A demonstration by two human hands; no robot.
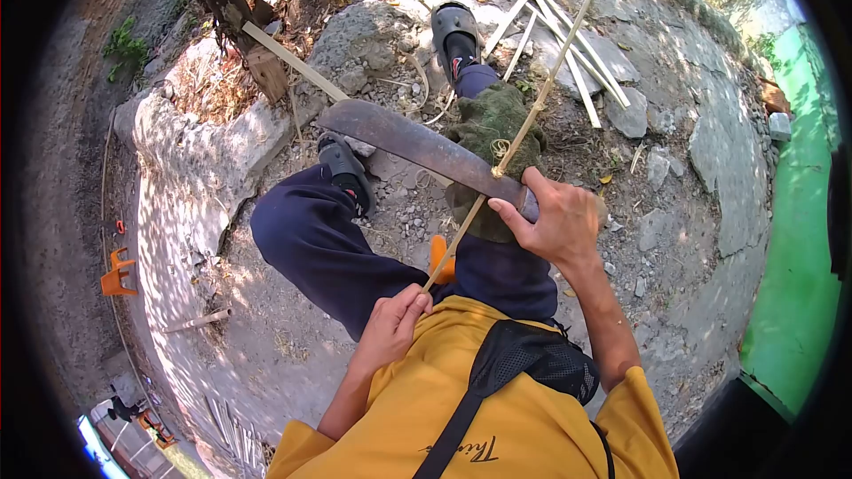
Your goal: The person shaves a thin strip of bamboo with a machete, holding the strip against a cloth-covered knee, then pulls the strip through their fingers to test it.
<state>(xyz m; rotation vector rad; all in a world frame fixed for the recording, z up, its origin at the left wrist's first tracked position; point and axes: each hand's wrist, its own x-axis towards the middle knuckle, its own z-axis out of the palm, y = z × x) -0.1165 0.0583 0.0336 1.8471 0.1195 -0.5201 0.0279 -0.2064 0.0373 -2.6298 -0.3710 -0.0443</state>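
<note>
My right hand point(564, 220) is closed round the near end of a machete point(404, 140), its thumb along the blade; the handle is mostly hidden. The broad, dark blade points to the upper left, across my leg. A long, thin bamboo strip point(552, 80) crosses the blade close to my right hand, with curled shavings point(500, 156) at the crossing. My left hand point(391, 324) pinches the strip's lower end in front of my shirt. Under the blade, a dark green cloth point(497, 115) covers my knee.
Several pale bamboo strips point(568, 43) lie on the rocky ground ahead. Another strip point(297, 62) leans against a wooden post point(266, 71). An orange stool point(117, 273) stands far left, a short stick point(197, 320) lies nearer, and a green wall point(794, 239) runs along the right.
</note>
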